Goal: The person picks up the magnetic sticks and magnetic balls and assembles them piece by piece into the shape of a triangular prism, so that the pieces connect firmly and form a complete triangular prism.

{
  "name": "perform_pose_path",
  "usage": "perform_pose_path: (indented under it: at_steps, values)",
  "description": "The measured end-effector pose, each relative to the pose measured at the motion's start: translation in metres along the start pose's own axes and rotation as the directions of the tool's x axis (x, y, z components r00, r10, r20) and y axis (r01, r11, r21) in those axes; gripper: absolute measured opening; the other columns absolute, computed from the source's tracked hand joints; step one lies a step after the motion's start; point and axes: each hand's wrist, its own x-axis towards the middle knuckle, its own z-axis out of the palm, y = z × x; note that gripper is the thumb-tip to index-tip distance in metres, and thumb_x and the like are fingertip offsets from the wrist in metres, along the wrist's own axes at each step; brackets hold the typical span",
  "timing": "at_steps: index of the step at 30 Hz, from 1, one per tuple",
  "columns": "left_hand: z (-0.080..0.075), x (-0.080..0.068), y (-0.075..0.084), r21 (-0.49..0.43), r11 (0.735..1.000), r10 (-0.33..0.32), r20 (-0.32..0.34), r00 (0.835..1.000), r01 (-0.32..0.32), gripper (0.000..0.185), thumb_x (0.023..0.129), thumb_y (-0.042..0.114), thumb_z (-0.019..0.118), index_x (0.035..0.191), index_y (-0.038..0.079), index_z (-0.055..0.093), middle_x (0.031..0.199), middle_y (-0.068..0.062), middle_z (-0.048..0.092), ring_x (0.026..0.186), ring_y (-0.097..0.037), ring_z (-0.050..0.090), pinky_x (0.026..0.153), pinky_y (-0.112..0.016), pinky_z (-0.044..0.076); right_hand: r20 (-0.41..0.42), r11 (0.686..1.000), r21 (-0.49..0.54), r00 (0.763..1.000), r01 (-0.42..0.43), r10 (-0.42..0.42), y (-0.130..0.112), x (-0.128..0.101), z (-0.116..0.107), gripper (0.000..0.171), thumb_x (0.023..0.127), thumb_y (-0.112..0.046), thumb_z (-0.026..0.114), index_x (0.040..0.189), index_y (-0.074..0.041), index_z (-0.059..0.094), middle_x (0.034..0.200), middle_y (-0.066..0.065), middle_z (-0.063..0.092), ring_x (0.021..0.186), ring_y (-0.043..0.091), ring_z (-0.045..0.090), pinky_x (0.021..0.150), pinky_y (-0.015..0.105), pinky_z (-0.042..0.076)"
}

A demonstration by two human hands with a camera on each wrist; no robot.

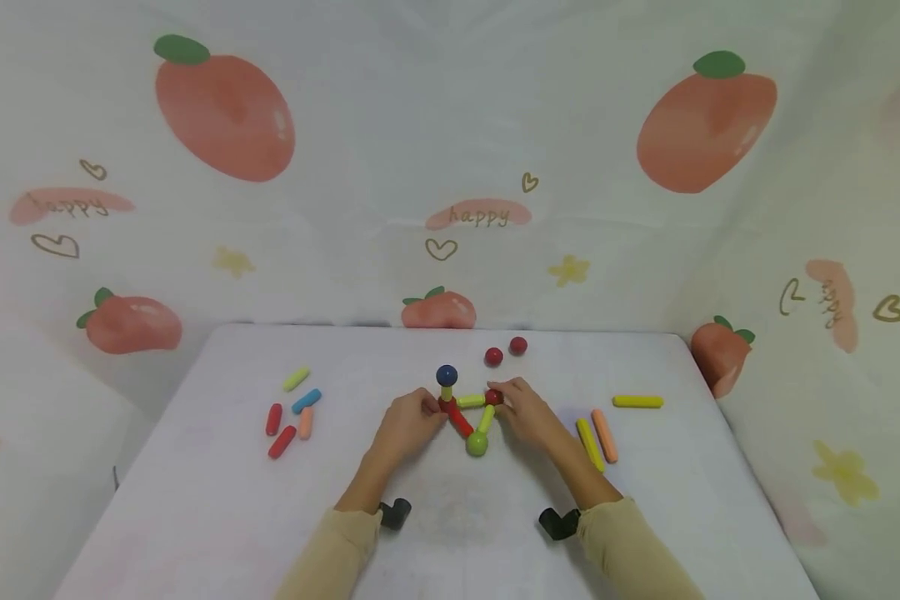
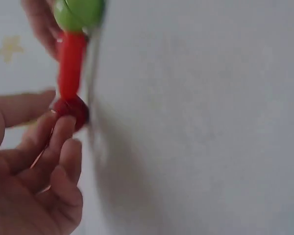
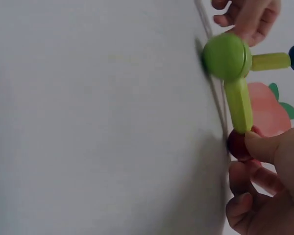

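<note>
- While the left hand [image 1: 411, 425] pinches one red ball [image 2: 72, 111], the right hand [image 1: 527, 414] pinches a second red ball [image 3: 239, 145], and the three-sided shape [image 1: 461, 421] they belong to is between the hands, near the middle of the surface [image 1: 465, 533].
- If the hands pull apart even a bit, the pale green stick [image 1: 471, 402] between those two red balls could slip out. If they push too hard, the shape could bend or twist.
- A red stick [image 2: 70, 66] and another pale green stick [image 3: 238, 105] both run to the green ball [image 1: 477, 443] at the near corner. No hand holds that ball, so a bump could make it pop off. You can't see how deep the sticks go in, and a loose fit might be the cause.
- The blue ball [image 1: 447, 376] stands up on a short stick [image 1: 447, 392] by the left hand. It looks like the tippy part: a tilt or a finger brushing it might make it fall.
- Two loose red balls [image 1: 493, 357] lie behind the shape. They're round, so a nudge could send them rolling.
- Further out, five spare sticks [image 1: 282, 442] lie on the left and three long sticks [image 1: 604, 435] on the right. The right arm is close to two of those, so it could knock them.
</note>
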Motion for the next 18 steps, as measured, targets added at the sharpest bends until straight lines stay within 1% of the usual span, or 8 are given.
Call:
perform_pose_path:
  at_steps: [2,4,6,7,9,12,15,18]
  values:
    - [0.0,-0.005,0.003,-0.024,1.0,0.0,0.058,0.998,0.001,0.029,0.088,0.035,0.08,0.103,0.015,0.067,0.092,0.002,0.069,0.084,-0.015,0.061,0.077,-0.032,0.054,-0.003,1.0,-0.002,1.0,-0.022,0.022,0.001,-0.005,0.002,0.043,0.099,-0.02,0.067,0.141,-0.019,0.059,0.127,0.007,0.06,0.114,0.021,0.06,0.107,0.046,0.052]
    - [0.0,-0.01,0.006,-0.03,1.0,0.011,0.125,0.992,-0.008,0.035,0.084,0.041,0.082,0.105,0.017,0.066,0.095,0.004,0.067,0.087,-0.015,0.061,0.08,-0.032,0.054,-0.013,0.999,-0.001,0.999,-0.036,0.036,0.002,-0.01,0.002,0.04,0.096,-0.022,0.071,0.135,-0.017,0.062,0.123,0.005,0.061,0.108,0.019,0.059,0.104,0.044,0.054]
    - [0.002,-0.013,0.007,-0.014,1.0,0.026,0.164,0.986,-0.024,0.042,0.081,0.044,0.084,0.108,0.018,0.065,0.099,0.004,0.067,0.091,-0.015,0.06,0.083,-0.033,0.054,-0.03,0.999,-0.004,0.999,-0.04,0.039,0.003,-0.015,0.003,0.038,0.094,-0.024,0.075,0.129,-0.016,0.063,0.118,0.003,0.062,0.102,0.017,0.059,0.099,0.041,0.056]
    - [0.003,-0.014,0.008,-0.002,0.999,0.032,0.169,0.985,-0.032,0.044,0.08,0.043,0.085,0.11,0.019,0.065,0.1,0.004,0.066,0.091,-0.015,0.059,0.083,-0.034,0.054,-0.036,0.999,-0.001,0.998,-0.044,0.044,0.003,-0.017,0.003,0.037,0.092,-0.024,0.076,0.125,-0.015,0.063,0.115,0.002,0.063,0.099,0.016,0.058,0.095,0.04,0.056]
    - [0.006,-0.015,0.007,0.023,0.999,0.038,0.154,0.987,-0.042,0.044,0.08,0.04,0.086,0.112,0.018,0.064,0.103,0.004,0.066,0.091,-0.015,0.058,0.084,-0.035,0.054,-0.037,0.998,0.012,0.998,-0.053,0.054,0.002,-0.022,0.004,0.035,0.09,-0.025,0.078,0.119,-0.015,0.062,0.11,0.001,0.063,0.093,0.015,0.058,0.089,0.036,0.057]
    - [0.008,-0.016,0.005,0.038,0.999,0.017,0.105,0.994,-0.021,0.041,0.082,0.033,0.085,0.114,0.018,0.065,0.106,0.003,0.067,0.089,-0.014,0.058,0.083,-0.034,0.054,-0.02,0.996,0.046,0.997,-0.074,0.075,0.001,-0.029,0.006,0.033,0.087,-0.027,0.081,0.112,-0.017,0.061,0.102,-0.002,0.063,0.087,0.014,0.056,0.081,0.031,0.055]
    - [0.008,-0.016,0.003,0.036,0.999,0.005,0.074,0.997,-0.008,0.037,0.083,0.03,0.085,0.114,0.018,0.067,0.107,0.002,0.067,0.087,-0.015,0.057,0.079,-0.033,0.053,-0.012,0.994,0.069,0.996,-0.083,0.084,0.0,-0.033,0.007,0.032,0.087,-0.029,0.081,0.108,-0.018,0.061,0.098,-0.004,0.063,0.085,0.013,0.056,0.078,0.029,0.054]
    - [0.003,-0.017,0.002,0.026,1.0,0.001,0.07,0.998,-0.003,0.038,0.083,0.033,0.084,0.116,0.02,0.067,0.108,0.004,0.067,0.089,-0.015,0.057,0.079,-0.032,0.053,-0.028,0.994,0.069,0.995,-0.09,0.092,0.0,-0.034,0.007,0.032,0.086,-0.031,0.082,0.107,-0.018,0.062,0.096,-0.004,0.064,0.084,0.013,0.056,0.077,0.028,0.053]
